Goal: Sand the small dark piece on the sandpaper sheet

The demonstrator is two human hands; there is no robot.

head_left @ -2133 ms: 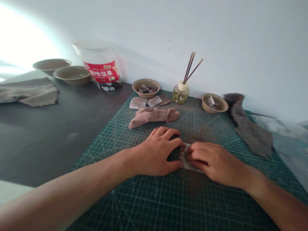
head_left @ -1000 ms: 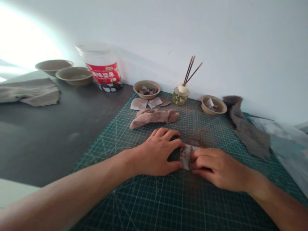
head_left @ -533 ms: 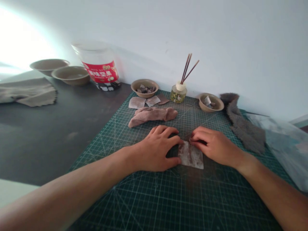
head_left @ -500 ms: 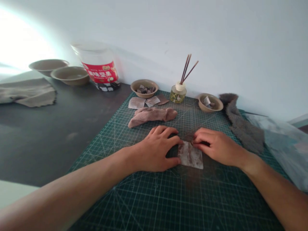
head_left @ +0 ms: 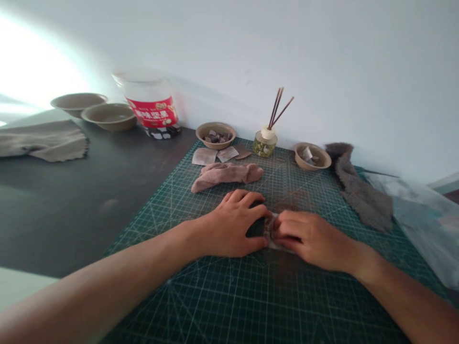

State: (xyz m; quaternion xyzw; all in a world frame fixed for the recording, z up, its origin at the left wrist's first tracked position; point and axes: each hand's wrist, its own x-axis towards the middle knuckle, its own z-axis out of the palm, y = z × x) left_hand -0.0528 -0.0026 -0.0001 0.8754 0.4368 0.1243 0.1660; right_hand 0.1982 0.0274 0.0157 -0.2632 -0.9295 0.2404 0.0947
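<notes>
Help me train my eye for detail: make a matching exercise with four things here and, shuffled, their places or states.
1. Crumpled pink cloth
2. Round glass bottle
3. Clear, red-labelled plastic tub
4. Thin whitish sheet

A. Left of the green gridded mat
B. Touched by left hand and right hand
C. Holds dark sticks
D. Just beyond the left hand

1-D, 2-C, 3-A, 4-B

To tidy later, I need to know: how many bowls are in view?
4: the far-left bowl, the bowl beside the red-labelled tub, the bowl just left of the diffuser, and the bowl right of it.
</notes>
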